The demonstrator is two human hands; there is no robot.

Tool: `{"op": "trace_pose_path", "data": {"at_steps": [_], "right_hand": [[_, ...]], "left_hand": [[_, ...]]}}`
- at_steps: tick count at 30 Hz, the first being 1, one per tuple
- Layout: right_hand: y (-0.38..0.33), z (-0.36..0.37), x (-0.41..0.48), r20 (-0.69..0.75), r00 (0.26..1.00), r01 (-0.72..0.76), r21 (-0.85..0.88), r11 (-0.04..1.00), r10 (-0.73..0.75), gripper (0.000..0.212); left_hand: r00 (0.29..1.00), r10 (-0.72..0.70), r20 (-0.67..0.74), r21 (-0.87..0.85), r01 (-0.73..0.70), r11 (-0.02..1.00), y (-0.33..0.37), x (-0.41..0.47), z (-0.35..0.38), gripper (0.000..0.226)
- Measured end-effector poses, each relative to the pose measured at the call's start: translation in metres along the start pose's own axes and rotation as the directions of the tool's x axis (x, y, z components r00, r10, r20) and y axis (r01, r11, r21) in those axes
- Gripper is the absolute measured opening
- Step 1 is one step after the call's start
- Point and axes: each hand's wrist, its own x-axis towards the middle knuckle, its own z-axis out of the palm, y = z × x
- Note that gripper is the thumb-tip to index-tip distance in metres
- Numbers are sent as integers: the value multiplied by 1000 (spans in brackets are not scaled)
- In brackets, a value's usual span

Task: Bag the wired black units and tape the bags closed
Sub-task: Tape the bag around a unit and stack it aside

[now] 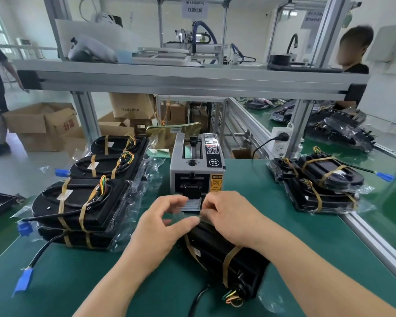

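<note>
A black wired unit in a clear bag (224, 255) lies on the green table in front of me, bound with tan straps. Both hands work at its far end. My left hand (167, 223) pinches a strip of clear tape (181, 216) between thumb and fingers over the bag's folded edge. My right hand (229, 218) has its fingers curled on the same folded edge and holds the tape's other end there. Just beyond my fingers stands the grey tape dispenser (195, 165), with tape showing at its outlet.
Several bagged black units (87, 202) are stacked on the left, with blue-tipped cables hanging over the edge. More bagged units (318, 181) lie at the right near the table's aluminium rail. An aluminium shelf frame crosses overhead. People stand at far left and far right.
</note>
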Motion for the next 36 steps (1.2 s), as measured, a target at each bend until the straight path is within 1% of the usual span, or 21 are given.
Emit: {"op": "trace_pose_path", "data": {"at_steps": [1, 3, 5, 6, 9, 14, 16, 18, 21, 22, 23, 24, 26, 28, 29, 31, 36], "right_hand": [[0, 0, -1, 3, 1000, 2, 16, 1000, -2, 14], [0, -3, -3, -3, 1000, 8, 41, 999, -8, 12], [3, -6, -8, -26, 1000, 3, 63, 998, -1, 14], [6, -8, -11, -33, 999, -7, 75, 997, 10, 16], [14, -10, -21, -33, 999, -25, 108, 994, 29, 19], [19, -6, -25, -119, 992, -31, 127, 991, 46, 15], [21, -4, -24, -133, 989, -51, 150, 987, 71, 17], [22, -3, -24, -135, 988, -59, 154, 986, 80, 19], [22, 0, -24, -128, 988, -64, 167, 984, 86, 22], [22, 0, -24, -127, 988, -66, 172, 983, 89, 23], [22, 0, -24, -130, 987, -68, 169, 983, 90, 23], [23, 0, -24, -133, 987, -69, 165, 984, 92, 22], [24, -3, -23, -132, 987, -71, 179, 981, 96, 21], [25, -4, -23, -130, 986, -73, 202, 977, 101, 20], [25, -4, -23, -129, 987, -73, 205, 976, 100, 20], [24, -3, -24, -128, 987, -72, 208, 976, 100, 19], [25, -3, -25, -137, 983, -92, 212, 973, 123, 22]], "left_hand": [[998, 35, 46, 43, -37, 998, 6, 2, 2, 35], [992, 52, 113, 74, -61, 995, 13, 7, 5, 17], [990, 55, 128, 105, -69, 992, 15, 11, 6, 8], [991, 59, 124, 123, -74, 990, 16, 12, 6, 7], [991, 38, 129, 144, -57, 988, 19, 15, 7, 14], [986, 6, 165, 186, -37, 982, 23, 20, 9, 21], [984, -31, 176, 162, 2, 987, 25, 21, 10, 23], [979, -89, 184, 120, 68, 991, 28, 24, 12, 20], [962, -196, 191, 46, 191, 981, 28, 29, 14, 16], [954, -246, 173, -12, 251, 968, 28, 32, 15, 14], [938, -318, 137, -103, 333, 937, 27, 36, 16, 12], [906, -413, 96, -217, 424, 879, 26, 43, 17, 12], [796, -602, 55, -406, 569, 715, 26, 56, 19, 12], [708, -702, 78, -498, 638, 588, 26, 68, 22, 15], [685, -722, 96, -528, 650, 546, 26, 72, 24, 18], [659, -742, 122, -545, 669, 505, 25, 80, 28, 20], [630, -766, 129, -533, 695, 482, 24, 91, 35, 16]]}}
